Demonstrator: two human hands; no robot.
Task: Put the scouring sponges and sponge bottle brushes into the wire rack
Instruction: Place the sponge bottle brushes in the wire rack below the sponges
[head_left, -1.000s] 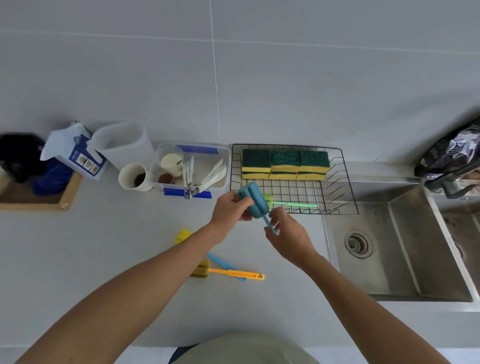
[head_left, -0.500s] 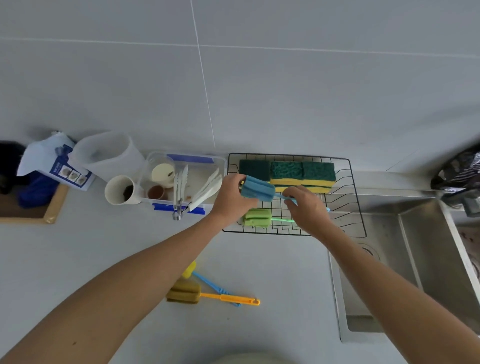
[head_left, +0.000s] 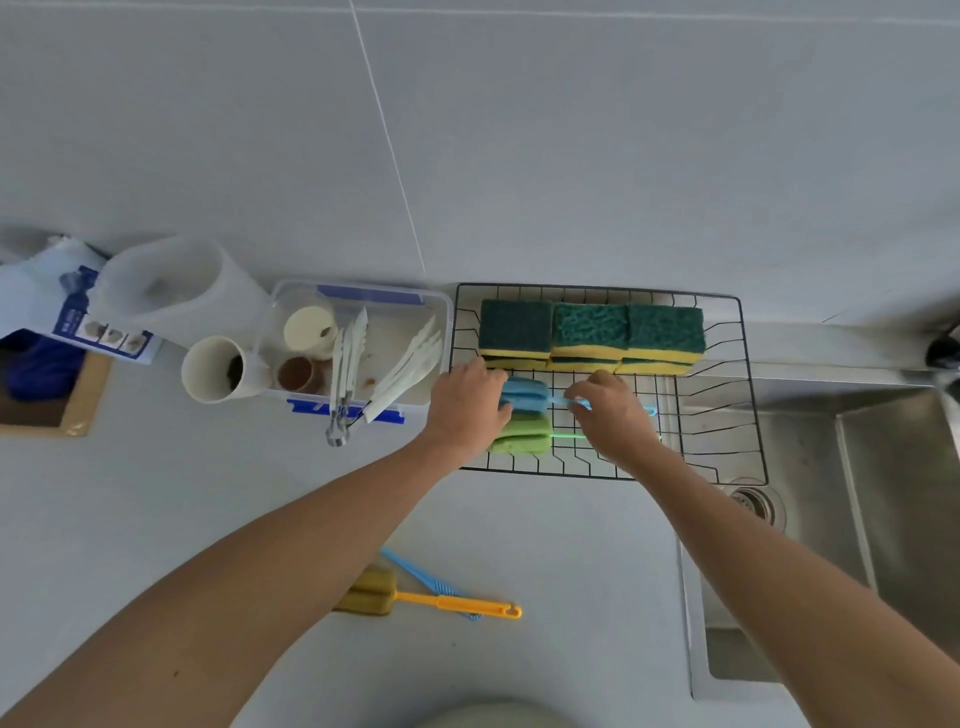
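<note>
A black wire rack (head_left: 727, 332) stands on the counter against the wall. Green-and-yellow scouring sponges (head_left: 589, 332) line its back. A green sponge bottle brush (head_left: 522, 435) lies in its front part. Just behind it lies a blue sponge bottle brush (head_left: 524, 396). My left hand (head_left: 467, 405) grips its sponge head. My right hand (head_left: 610, 413) pinches its thin handle. On the counter near me lie an olive-headed brush with an orange handle (head_left: 415, 601) and a blue-handled brush (head_left: 431, 584), its head hidden under my left forearm.
A clear plastic box (head_left: 363, 312) with cups and white utensils sits left of the rack. A white cup (head_left: 221, 369) and a translucent jug (head_left: 171, 291) stand further left. A steel sink (head_left: 857, 519) opens to the right of the rack.
Both hands carried the blue brush from above the counter into the rack and lowered it to lie behind the green brush. The camera view has shifted forward.
</note>
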